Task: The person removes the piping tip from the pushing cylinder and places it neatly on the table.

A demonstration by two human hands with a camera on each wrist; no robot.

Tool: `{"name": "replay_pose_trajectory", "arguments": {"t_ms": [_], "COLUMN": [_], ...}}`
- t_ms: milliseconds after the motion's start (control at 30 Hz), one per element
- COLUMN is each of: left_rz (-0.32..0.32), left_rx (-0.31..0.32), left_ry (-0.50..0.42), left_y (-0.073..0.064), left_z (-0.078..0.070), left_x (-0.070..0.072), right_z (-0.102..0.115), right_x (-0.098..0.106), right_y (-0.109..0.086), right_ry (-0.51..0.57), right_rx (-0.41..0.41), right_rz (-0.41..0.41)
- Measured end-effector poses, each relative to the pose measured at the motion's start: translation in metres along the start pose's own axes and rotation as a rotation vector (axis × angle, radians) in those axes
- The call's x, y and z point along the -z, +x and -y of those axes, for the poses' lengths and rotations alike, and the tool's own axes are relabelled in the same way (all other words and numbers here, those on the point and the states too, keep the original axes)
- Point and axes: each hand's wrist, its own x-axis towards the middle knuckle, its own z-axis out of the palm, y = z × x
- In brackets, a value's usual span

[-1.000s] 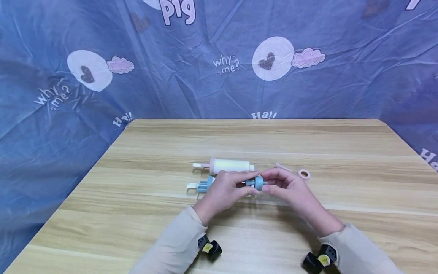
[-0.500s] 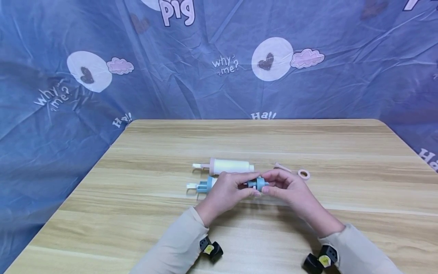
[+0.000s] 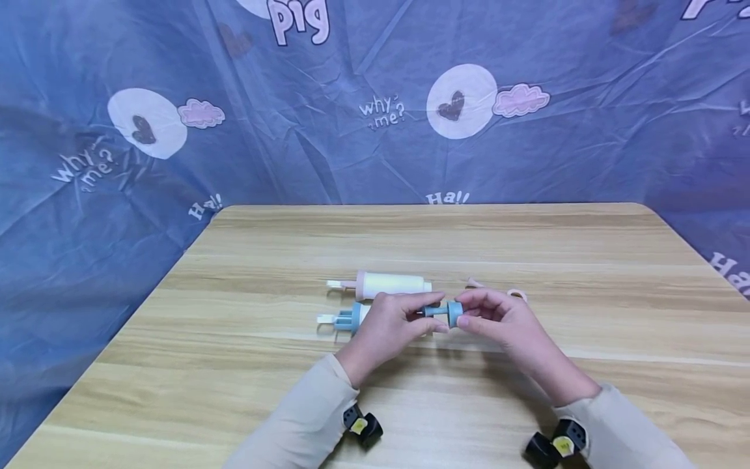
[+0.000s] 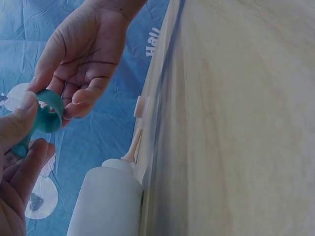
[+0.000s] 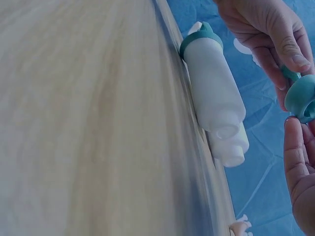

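My left hand [image 3: 392, 326] pinches a slim teal rod [image 3: 435, 311] between thumb and fingers, above the table's middle. Facing it, my right hand [image 3: 506, 326] grips a teal ring [image 3: 454, 313] at the rod's right end. In the left wrist view the ring [image 4: 49, 124] shows its hollow side, and the rod [image 4: 22, 147] runs from it into the left fingers. Whether ring and rod are joined or only touching, I cannot tell. Behind the left hand lies a white bottle with a teal collar [image 3: 351, 317], partly hidden; it shows better as a white bottle [image 5: 214, 81] in the right wrist view.
A second white bottle [image 3: 392, 284] with a pink collar lies just behind, parallel to the first. Beyond the right hand are a small pink rod [image 3: 474, 283] and a pink ring [image 3: 517, 294], both partly covered by it. A blue printed cloth [image 3: 328, 150] hangs behind the wooden table [image 3: 234, 260].
The right hand has drawn the teal ring rightward, away from the left hand, and more of the rod shows between them. The left hand has hardly moved.
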Motion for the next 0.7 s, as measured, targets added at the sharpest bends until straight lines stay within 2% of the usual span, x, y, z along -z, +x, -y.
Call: {"name": "replay_pose_trajectory", "arguments": {"t_ms": [100,367,533,700], "left_rz": [-0.006,-0.005,-0.010,-0.006], "left_rx": [0.007,-0.046,-0.032,-0.002], "left_ry": [0.001,0.051,0.070,0.030], "left_y": [0.001,0.007,0.011,0.016], "left_z": [-0.001,-0.003,-0.005,-0.008], "left_x": [-0.002,-0.009,-0.015,-0.022], "right_z": [0.001,0.002,-0.001,-0.004], "right_x": [0.005,0.021,0.033,0.044], "right_y": [-0.001,-0.006,-0.009,-0.012], "right_ry": [-0.007,0.005,0.008,-0.013], "right_rx": [0.000,0.038,0.047,0.025], "right_rz": [-0.019,-0.048,-0.071,-0.103]}}
